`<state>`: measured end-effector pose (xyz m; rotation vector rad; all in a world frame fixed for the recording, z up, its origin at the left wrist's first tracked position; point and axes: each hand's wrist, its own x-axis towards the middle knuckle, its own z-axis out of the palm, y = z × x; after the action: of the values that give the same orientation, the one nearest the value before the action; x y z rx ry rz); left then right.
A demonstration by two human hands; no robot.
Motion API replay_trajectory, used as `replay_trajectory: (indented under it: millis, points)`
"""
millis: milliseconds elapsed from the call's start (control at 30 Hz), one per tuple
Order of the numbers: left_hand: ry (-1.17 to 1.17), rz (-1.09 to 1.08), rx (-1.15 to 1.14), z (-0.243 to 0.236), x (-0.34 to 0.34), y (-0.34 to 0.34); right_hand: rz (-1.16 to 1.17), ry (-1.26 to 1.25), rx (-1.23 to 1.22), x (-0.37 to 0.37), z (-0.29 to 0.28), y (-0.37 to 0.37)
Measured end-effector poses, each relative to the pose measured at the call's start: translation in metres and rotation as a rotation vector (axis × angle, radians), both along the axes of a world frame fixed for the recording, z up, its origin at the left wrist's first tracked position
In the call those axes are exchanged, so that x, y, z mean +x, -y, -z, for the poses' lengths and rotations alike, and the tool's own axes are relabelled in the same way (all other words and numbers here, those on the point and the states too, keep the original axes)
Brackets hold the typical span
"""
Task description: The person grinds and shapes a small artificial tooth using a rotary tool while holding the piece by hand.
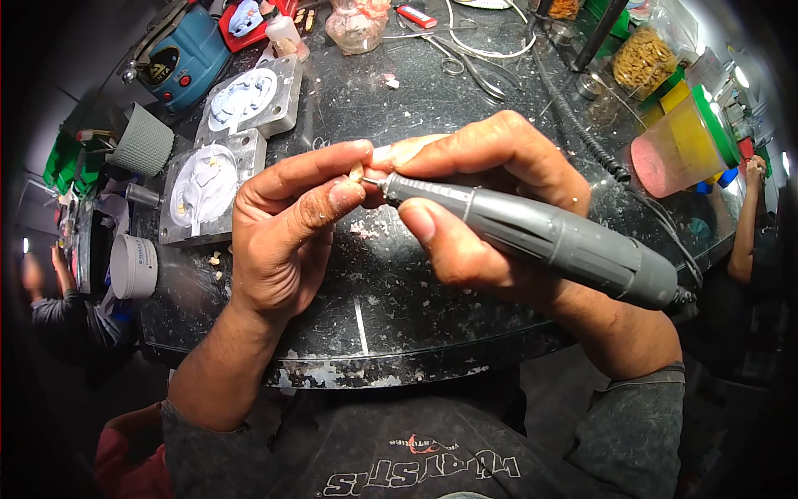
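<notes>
Between the thumb and fingers of my left hand (287, 212) is a small cream-coloured false tooth (357, 172). My right hand (490, 179) is closed round a dark grey rotary handpiece (549, 233), its cord leaving the back end at the right. The thin tip of the handpiece points left and meets the tooth or lies right beside it. Fingertips of both hands come together there and partly hide the tip. At the left lie two metal flask halves: the nearer half (241, 187) holds white plaster with a few teeth, the farther half (287, 83) pale blue-white material.
Loose teeth (216, 259) lie beside a white tub (134, 266) on the left. Scissor-like metal tools (478, 71) and a red lighter (416, 16) lie at the back. A green-lidded jar of pink powder (677, 150) stands right, near a coiled cord (586, 133). Other people are at both sides.
</notes>
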<state>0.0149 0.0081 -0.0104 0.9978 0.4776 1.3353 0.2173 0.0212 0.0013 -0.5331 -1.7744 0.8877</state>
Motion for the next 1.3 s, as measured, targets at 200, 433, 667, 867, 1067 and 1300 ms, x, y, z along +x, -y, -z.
replay_trajectory:
  millis: [200, 433, 667, 867, 1067, 1300]
  points:
    - [-0.016, 0.013, 0.049, 0.004, -0.002, -0.002, 0.014, -0.015, 0.015, 0.0, 0.001, -0.001]
    - [0.379, 0.296, -0.298, 0.009, -0.005, -0.003, 0.007, -0.042, 0.082, -0.001, -0.001, 0.0]
    - [0.381, 0.307, -0.327, 0.007, -0.007, -0.004, -0.007, -0.048, 0.118, -0.002, 0.002, -0.003]
    - [0.261, 0.179, -0.291, 0.007, -0.005, -0.004, 0.121, -0.196, 0.2, -0.015, 0.009, -0.006]
    - [0.242, 0.183, -0.269, 0.006, -0.007, -0.005, 0.074, -0.134, 0.136, -0.008, 0.005, -0.002]
    - [0.17, 0.128, -0.219, 0.006, -0.005, -0.004, 0.158, -0.148, 0.166, -0.015, 0.008, -0.005]
